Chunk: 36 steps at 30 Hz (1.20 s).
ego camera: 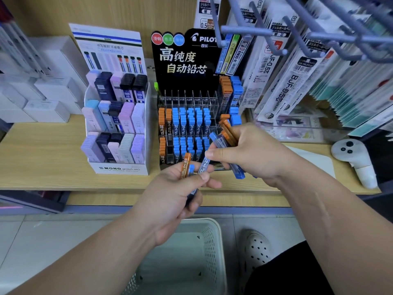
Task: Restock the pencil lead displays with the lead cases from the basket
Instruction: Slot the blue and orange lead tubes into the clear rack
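Basket [213, 239] of pale perforated plastic sits on the floor below. Above it I have my left hand [176, 194] pinching slim orange- and blue-capped lead cases [185, 166] and my right hand [251, 154] gripping a bigger bunch [227, 133], both just before the black tiered display [182, 81] on the wooden counter [46, 167].

**Open shelf left, crowded right**

Bare shelf [42, 156] lies open left of the MONO display [119, 168]. The Pilot display's [182, 81] rear slots stand open from above — but grey peg hooks [244, 30] overhang its right corner, refill packs [272, 67] crowd beside it, and a white controller [353, 154] sits far right.
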Motion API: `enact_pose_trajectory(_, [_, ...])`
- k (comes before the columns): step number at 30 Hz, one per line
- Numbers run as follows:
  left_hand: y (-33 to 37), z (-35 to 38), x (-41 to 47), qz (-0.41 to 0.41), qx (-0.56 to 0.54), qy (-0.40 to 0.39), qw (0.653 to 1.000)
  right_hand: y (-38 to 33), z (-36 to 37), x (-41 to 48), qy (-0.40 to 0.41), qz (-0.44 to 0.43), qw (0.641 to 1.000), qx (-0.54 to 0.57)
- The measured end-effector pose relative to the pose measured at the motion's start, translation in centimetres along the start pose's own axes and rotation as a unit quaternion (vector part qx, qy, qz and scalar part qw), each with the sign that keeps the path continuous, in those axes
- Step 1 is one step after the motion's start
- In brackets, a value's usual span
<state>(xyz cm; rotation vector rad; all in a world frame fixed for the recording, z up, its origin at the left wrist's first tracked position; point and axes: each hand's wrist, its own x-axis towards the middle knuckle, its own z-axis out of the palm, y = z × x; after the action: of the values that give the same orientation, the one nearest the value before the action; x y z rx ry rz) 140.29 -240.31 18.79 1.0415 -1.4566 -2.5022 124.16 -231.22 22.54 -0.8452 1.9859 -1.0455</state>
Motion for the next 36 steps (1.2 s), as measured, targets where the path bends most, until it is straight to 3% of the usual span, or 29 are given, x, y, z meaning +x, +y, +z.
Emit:
enact_pose_trajectory(3, [-0.2, 0.2, 0.0, -0.010, 0.011, -0.005, 1.000, 0.1, -0.3, -0.1, -0.008, 0.001, 1.000, -0.013])
enact_pose_trajectory(7, [0.1, 0.0, -0.1, -0.041, -0.001, 0.009, 0.999, -0.1, -1.9, -0.1, 0.090, -0.030, 0.995, 0.008])
enact_pose_trajectory(10, [0.1, -0.6, 0.1, -0.061, -0.043, 0.027, 0.997, 0.2, -2.7, -0.1, 0.127, -0.062, 0.988, -0.054])
enact_pose_trajectory(14, [0.0, -0.8, 0.3, -0.061, -0.085, 0.035, 0.994, 0.6, -1.6, 0.5, 0.137, -0.105, 0.966, -0.191])
enact_pose_trajectory(19, [0.1, -1.0, 0.2, -0.056, -0.084, 0.034, 0.994, 1.6, -0.3, 1.5, 0.126, -0.113, 0.947, -0.272])
enact_pose_trajectory(31, [0.2, -1.5, -0.4, -0.039, -0.054, 0.005, 0.998, 1.8, 1.3, 2.1, 0.100, -0.116, 0.920, -0.360])
enact_pose_trajectory(36, [0.0, -1.5, -0.4, -0.036, -0.066, -0.020, 0.997, 1.6, 1.1, 1.9, 0.122, -0.111, 0.930, -0.329])
